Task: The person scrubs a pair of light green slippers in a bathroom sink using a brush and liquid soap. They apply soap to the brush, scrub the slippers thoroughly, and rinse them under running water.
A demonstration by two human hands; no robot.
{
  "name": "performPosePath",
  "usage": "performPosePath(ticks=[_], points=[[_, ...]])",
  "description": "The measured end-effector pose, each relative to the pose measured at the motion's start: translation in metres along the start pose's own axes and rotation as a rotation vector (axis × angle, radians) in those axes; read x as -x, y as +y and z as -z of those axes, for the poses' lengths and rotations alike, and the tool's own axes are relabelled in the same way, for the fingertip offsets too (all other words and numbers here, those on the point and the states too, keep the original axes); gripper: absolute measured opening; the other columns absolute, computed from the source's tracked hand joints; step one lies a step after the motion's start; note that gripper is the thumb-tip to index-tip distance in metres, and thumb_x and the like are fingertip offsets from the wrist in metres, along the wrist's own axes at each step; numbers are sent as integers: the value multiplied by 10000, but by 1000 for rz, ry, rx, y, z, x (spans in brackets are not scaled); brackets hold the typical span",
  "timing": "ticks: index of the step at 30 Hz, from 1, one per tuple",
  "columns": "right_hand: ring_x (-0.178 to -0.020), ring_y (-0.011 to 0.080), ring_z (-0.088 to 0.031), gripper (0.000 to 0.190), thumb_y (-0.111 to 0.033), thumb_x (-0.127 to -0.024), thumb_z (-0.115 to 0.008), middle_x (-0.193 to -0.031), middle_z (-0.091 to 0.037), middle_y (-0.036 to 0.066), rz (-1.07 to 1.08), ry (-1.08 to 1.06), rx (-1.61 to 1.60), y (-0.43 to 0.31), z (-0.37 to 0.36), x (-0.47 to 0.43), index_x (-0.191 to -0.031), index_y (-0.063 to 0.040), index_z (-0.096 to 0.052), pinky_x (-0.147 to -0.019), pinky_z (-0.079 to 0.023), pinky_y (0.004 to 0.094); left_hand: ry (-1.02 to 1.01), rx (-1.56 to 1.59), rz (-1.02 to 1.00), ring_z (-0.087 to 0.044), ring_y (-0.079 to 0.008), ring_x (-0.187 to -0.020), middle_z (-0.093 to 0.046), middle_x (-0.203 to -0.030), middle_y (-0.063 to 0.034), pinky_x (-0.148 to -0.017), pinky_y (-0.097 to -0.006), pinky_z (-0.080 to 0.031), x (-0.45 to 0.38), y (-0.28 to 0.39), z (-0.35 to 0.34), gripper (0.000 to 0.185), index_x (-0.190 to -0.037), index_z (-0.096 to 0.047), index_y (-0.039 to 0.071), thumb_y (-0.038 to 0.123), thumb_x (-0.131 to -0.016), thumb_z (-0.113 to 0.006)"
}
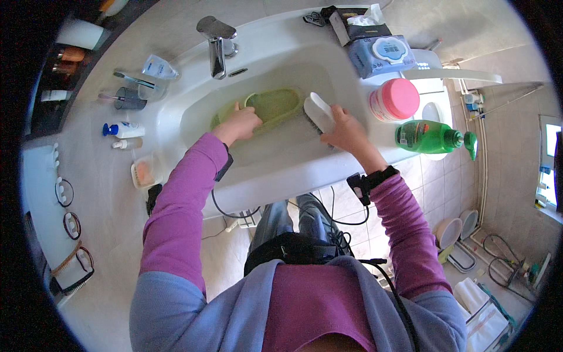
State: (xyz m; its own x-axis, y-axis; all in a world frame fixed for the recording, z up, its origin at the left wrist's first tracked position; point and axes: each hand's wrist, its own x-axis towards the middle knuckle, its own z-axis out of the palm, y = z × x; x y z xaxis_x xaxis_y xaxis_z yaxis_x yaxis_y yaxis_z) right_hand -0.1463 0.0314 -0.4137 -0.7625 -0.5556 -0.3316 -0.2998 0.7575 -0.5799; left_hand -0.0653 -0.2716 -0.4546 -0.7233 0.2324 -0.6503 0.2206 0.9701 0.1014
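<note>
A yellow-green slipper (pixel 277 105) lies in cloudy water in the white washbasin (pixel 272 182). My left hand (pixel 239 123) grips it at its strap end, the fingers partly hidden under the strap. In my right hand (pixel 347 130) is a white-backed scrub brush (pixel 318 112), tilted with its dark bristles turned down and to the left. The brush is apart from the slipper, over the right part of the basin. Above the basin's far side stands a chrome faucet (pixel 217 46).
On the right ledge are a wipes pack (pixel 380 57), a pink-lidded jar (pixel 396 99) and a green pump bottle (pixel 429 136). A tissue box (pixel 365 28) sits behind. Toothbrush cups (pixel 130 98), a blue-topped pump bottle (pixel 125 130) and a soap dish (pixel 145 171) line the left. Cables hang from both wrists.
</note>
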Motion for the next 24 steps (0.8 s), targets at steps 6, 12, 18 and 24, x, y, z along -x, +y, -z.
performPosePath(ticks=[6,12,18,24], points=[[-878,434,-629,664,-249,-602,-782,-950,-631,270,22,72,-62,15,12,-4,-1137,-39,-450,-731,-516,488,352,296,-87,-515,-252,-1011,-625,-962,-88,-921,-470,-364,36,3,10,293,-1048,-677,100,66,-761,-630],[-853,413,-644,655,-221,-638,-784,-915,-629,287,-31,79,-327,23,20,-1,-1153,-32,-425,-674,-507,466,558,475,-47,-535,-288,-1010,-595,-1016,-123,-886,-360,-432,63,9,13,281,-1043,-636,25,111,-778,-679],[-855,424,-641,668,-241,-626,-791,-891,-640,272,6,109,-272,18,15,-2,-1149,-41,-425,-702,-508,473,855,819,75,-567,-257,-978,-591,-1030,-128,-862,-328,-453,90,19,1,313,-1046,-602,-6,146,-795,-713],[-886,424,-636,701,-270,-628,-792,-959,-641,260,47,95,-271,22,8,-7,-1178,-32,-428,-737,-512,462,905,1002,211,-585,-232,-991,-595,-1085,-132,-872,-316,-459,121,42,-28,307,-1048,-589,-23,89,-793,-719]])
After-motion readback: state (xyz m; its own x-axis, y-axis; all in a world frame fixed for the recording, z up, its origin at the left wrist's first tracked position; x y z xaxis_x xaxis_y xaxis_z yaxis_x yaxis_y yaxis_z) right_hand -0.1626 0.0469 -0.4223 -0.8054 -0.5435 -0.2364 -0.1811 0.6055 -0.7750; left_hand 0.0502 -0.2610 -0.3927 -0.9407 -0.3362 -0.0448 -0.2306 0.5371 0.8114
